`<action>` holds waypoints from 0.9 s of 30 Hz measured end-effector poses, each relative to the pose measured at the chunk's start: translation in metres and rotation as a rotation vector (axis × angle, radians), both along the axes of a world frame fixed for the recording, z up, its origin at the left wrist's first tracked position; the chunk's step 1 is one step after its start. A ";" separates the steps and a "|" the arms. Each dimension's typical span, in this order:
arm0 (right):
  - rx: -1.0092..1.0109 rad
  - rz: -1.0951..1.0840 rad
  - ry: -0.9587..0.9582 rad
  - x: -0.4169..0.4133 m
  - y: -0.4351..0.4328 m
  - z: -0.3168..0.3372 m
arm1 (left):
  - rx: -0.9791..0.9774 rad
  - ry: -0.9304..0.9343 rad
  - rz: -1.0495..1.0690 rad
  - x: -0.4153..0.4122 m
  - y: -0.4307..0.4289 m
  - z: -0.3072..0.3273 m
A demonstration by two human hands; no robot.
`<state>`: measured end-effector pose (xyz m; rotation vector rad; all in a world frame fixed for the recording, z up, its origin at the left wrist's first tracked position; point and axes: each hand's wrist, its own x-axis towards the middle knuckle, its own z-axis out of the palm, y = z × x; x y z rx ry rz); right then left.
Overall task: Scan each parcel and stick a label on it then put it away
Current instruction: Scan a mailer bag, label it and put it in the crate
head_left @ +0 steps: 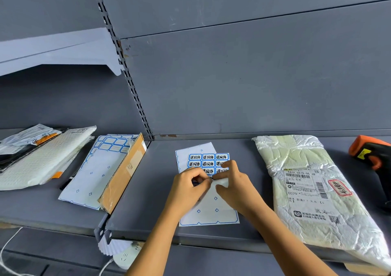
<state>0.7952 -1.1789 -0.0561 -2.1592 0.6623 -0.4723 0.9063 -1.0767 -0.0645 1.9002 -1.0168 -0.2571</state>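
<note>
My left hand (190, 185) and right hand (236, 183) each make a tight grip, pinching the label sheet (208, 216) in the middle of the shelf (148, 201). Its blue labels (208, 157) say "退回件", three in a row. One parcel (313, 191), marked "G079", lies just to the right. One scanner (370, 155) is past it.

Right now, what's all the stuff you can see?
label sheet: one, white and blue, shelf middle
second label sheet: one, white and blue, left of middle
cardboard parcel: one, brown, overlapping second sheet's edge
padded mailer: one, white, far left
bagged parcels: few, clear and black, atop mailer
plastic-wrapped parcel: one, pale, right
barcode scanner: one, orange-black, far right
power strip: one, white, below shelf
left hand: one, fingers pinching the label sheet
right hand: one, fingers pinching it too
</note>
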 end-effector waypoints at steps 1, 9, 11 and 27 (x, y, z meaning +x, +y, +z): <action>-0.016 0.004 0.006 0.001 0.001 0.000 | 0.002 0.008 0.008 0.000 0.000 0.000; -0.200 -0.021 0.188 0.000 0.005 0.003 | 0.006 0.033 0.011 0.003 0.001 -0.002; -0.259 -0.030 0.223 -0.001 0.005 0.003 | -0.003 0.041 0.014 0.003 0.001 -0.002; -0.389 -0.067 0.286 -0.001 0.006 0.000 | -0.021 -0.061 0.082 0.008 0.002 -0.007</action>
